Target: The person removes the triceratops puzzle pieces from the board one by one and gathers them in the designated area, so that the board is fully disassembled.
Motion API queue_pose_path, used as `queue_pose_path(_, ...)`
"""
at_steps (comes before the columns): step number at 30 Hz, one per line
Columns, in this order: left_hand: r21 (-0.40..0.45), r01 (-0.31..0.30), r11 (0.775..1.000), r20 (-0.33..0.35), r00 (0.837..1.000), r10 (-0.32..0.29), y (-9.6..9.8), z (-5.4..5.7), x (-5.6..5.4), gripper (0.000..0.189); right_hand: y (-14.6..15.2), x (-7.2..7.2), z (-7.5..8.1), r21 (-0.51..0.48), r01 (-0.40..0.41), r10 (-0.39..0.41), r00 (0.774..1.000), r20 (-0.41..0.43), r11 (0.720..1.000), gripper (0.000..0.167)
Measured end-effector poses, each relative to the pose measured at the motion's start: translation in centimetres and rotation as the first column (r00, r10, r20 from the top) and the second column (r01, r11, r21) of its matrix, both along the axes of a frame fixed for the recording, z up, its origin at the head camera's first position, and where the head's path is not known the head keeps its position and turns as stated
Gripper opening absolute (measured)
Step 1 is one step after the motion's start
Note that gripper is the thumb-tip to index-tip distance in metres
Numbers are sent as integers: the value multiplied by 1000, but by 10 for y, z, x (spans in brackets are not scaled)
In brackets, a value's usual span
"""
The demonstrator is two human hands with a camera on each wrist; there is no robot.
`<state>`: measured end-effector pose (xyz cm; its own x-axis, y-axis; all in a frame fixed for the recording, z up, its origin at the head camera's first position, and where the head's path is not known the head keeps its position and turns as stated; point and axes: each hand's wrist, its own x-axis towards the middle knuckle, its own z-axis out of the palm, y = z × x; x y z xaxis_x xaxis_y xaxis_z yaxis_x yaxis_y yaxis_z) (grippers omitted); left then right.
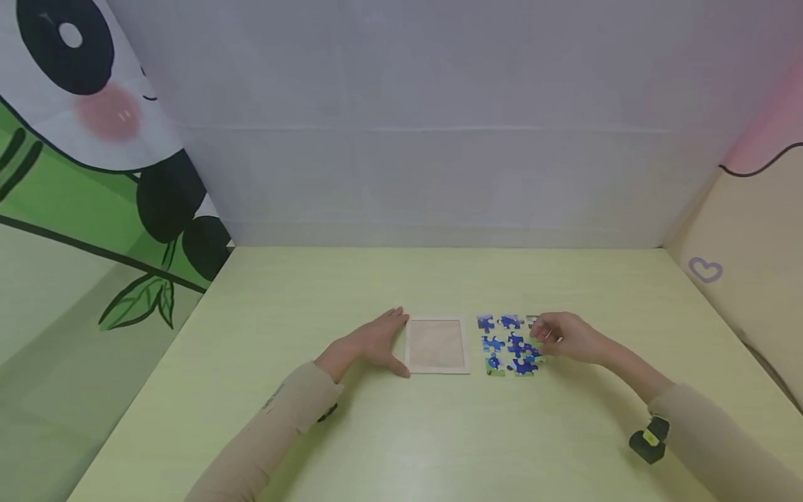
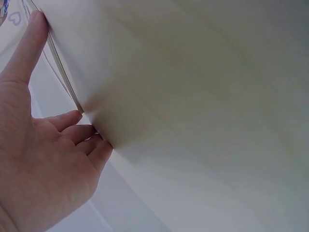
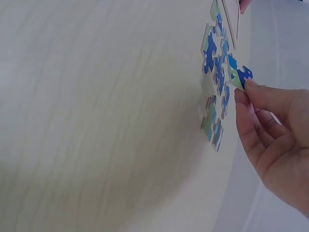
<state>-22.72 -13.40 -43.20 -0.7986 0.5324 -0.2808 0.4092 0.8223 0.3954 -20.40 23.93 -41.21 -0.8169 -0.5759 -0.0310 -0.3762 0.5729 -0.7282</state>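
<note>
A shallow square tray with a pale rim (image 1: 439, 371) lies flat on the table, its inside bare. My left hand (image 1: 379, 341) rests along the tray's left side, thumb near the lower corner and fingertips near the upper one, with the fingers spread and fairly straight. Right of the tray, several blue and green jigsaw pieces (image 1: 493, 344) lie in loose rows. Over their right side is my right hand (image 1: 571, 337), which covers some of them in the head view. In the right wrist view, its thumb and finger pinch a blue and green jigsaw piece (image 3: 234, 73), raised above the others.
The pale table (image 1: 401, 446) stretches in front of and around the tray. A plain grey wall (image 1: 439, 174) stands behind it, with a cartoon-printed panel (image 1: 106, 174) at the left and a beige panel (image 1: 753, 258) at the right.
</note>
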Motion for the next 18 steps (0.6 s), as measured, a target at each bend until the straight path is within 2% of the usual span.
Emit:
queue_pose_path(8,13,2,1000,-3,1000,-2,-2,0,0,110,19,9,-8,-4,47,-47,998,53,999,20)
queue_pose_path(18,12,-9,1000,8,1000,9,-1,3,1,110,24,14,-18,35,116,-118,991,56,993,20)
